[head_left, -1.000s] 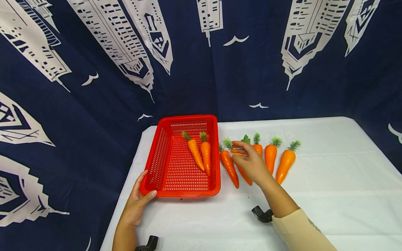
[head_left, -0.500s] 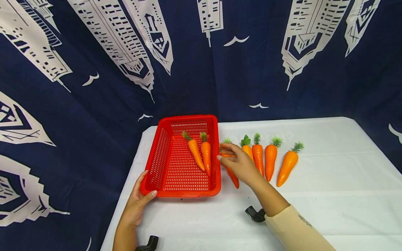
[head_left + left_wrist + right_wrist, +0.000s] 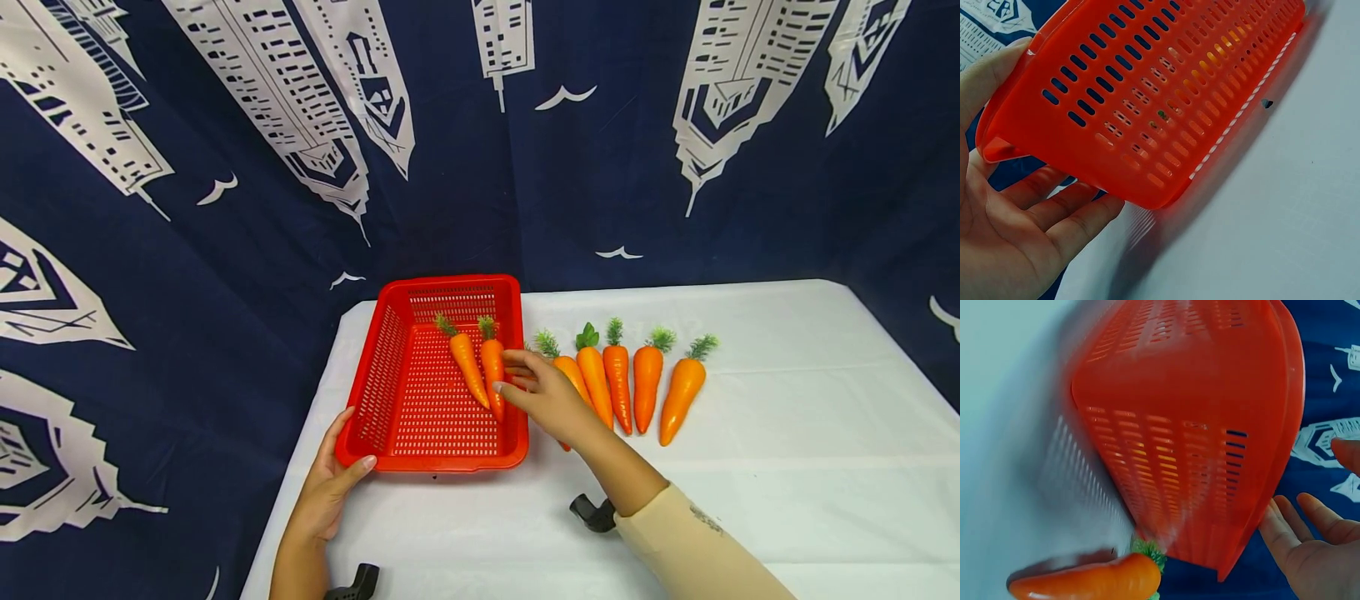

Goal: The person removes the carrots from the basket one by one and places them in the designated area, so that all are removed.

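A red plastic basket [image 3: 431, 463] with slotted walls sits on the left of the table. My left hand [image 3: 330, 483] holds its near left corner; in the left wrist view the thumb lies on the rim and the fingers reach below it. Two carrots [image 3: 467, 367] with green tops lie inside toward the right wall. Over the right rim, my right hand [image 3: 543, 396] has its fingers spread from the thumb, holding nothing, and its fingertips overlap the right-hand carrot in the basket. The right wrist view shows a carrot [image 3: 1097, 581] lying outside the basket wall.
Several more carrots [image 3: 617, 387] lie in a row on the white cloth [image 3: 810, 433], right of the basket; my right hand and forearm partly hide the nearest one. A navy curtain [image 3: 465, 183] with white printed buildings hangs behind.
My right hand has moved left, from above the carrots on the table to over the basket's right rim. The rightmost carrot shifted slightly right, then back. My left hand stays at the corner.
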Demonstrator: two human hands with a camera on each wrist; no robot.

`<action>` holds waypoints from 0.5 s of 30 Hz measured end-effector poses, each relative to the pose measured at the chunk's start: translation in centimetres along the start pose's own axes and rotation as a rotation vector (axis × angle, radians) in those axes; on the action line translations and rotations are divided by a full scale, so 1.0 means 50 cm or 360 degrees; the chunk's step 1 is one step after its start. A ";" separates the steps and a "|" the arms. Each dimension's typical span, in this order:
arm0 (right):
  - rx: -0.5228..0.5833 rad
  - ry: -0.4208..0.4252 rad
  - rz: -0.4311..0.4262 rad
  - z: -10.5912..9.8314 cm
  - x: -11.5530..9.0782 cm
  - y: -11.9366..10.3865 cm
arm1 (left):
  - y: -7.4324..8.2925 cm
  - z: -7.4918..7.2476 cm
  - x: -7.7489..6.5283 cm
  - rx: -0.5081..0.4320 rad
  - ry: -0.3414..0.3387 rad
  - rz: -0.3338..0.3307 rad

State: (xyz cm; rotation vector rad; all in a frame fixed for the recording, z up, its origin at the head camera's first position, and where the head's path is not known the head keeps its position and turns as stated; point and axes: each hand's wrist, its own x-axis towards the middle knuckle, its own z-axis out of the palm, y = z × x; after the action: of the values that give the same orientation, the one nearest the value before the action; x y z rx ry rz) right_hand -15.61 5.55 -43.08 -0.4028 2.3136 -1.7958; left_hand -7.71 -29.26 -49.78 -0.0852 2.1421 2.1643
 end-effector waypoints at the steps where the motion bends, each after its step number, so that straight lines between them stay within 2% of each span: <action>1: -0.0019 -0.0007 0.0001 0.003 0.001 -0.002 | 0.000 0.000 0.000 0.0001 0.0001 0.0001; 8: -0.0102 -0.0003 -0.0018 0.023 0.015 -0.010 | 0.002 0.000 0.000 0.0004 0.0005 0.0004; 15: -0.0222 0.0023 0.0049 0.037 0.030 -0.018 | 0.001 0.001 -0.002 -0.0008 -0.0008 0.0003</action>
State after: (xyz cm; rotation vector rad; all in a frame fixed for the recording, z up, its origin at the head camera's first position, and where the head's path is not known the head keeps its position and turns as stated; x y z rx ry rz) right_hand -16.35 3.15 -42.63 -0.3737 2.4493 -1.6348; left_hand -7.62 -29.23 -49.72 -0.0785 2.1350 2.1689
